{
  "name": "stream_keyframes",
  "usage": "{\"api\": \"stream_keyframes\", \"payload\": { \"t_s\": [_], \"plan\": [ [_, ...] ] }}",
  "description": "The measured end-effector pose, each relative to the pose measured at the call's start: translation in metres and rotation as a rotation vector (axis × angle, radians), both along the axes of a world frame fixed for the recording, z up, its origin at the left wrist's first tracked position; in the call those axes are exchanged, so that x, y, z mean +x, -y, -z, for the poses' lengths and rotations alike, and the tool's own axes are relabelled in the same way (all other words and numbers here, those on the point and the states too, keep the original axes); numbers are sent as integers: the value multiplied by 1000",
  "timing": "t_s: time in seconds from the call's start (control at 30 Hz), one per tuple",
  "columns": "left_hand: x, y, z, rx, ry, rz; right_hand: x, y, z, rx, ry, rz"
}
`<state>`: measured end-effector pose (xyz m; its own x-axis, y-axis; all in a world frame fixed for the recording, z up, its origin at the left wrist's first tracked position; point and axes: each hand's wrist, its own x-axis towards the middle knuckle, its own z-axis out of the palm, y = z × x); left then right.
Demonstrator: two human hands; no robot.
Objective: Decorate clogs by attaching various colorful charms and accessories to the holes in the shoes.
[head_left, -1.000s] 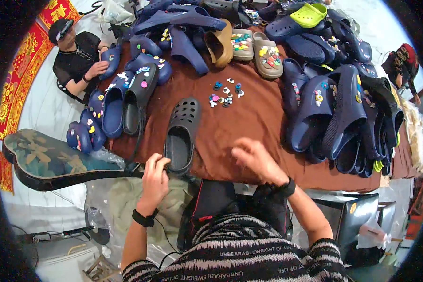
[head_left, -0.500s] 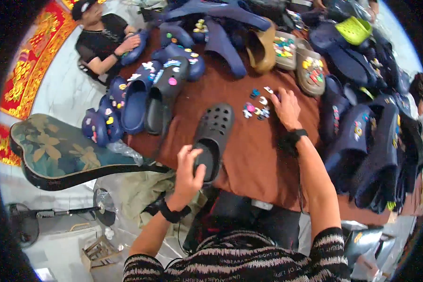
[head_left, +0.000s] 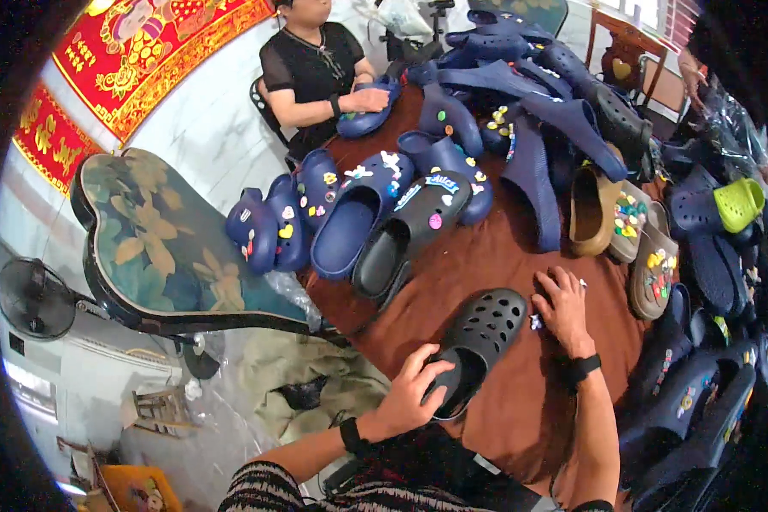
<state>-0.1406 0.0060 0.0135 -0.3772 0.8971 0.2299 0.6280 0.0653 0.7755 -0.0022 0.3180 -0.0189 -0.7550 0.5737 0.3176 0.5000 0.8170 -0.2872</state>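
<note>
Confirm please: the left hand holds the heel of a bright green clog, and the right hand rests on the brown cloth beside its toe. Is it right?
Only the colour is wrong. In the head view the clog held at the heel by the left hand is black; the right hand does rest on the brown cloth.

A red and gold banner (head_left: 158, 60) with a printed figure hangs slanted across the upper left of the frame. Below it, at the far left, a second red hanging (head_left: 47, 141) carries gold characters. No packages or screens show.
</note>
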Motion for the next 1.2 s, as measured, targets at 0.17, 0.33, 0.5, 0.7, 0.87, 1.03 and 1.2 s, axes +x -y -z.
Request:
{"api": "stream_keyframes", "payload": {
  "t_s": [0.17, 0.33, 0.5, 0.7, 0.87, 1.03, 1.2],
  "plan": [
    [-5, -11, -3, -3, 33, 47, 18, 0, -13, -50, 16, 103],
    [-28, -30, 11, 76, 296, 154, 40, -8, -1, -144, 62, 248],
    [-30, -28, 11, 155, 278, 152, 40, 10, -28, -297, -51, 131],
    [-16, -26, 12, 204, 271, 71, 42, 18, -39, -35, 132, 25],
    [-21, -24, 29, 306, 509, -142, 65, 32, -49, -167, -162, 103],
    [-24, -39, 40, 201, 430, -161, 94, 59, 4, -273, -179, 176],
    [-25, -30, 46, 308, 397, -208, 89, 62, 35, -186, -148, 185]
  ]
}}
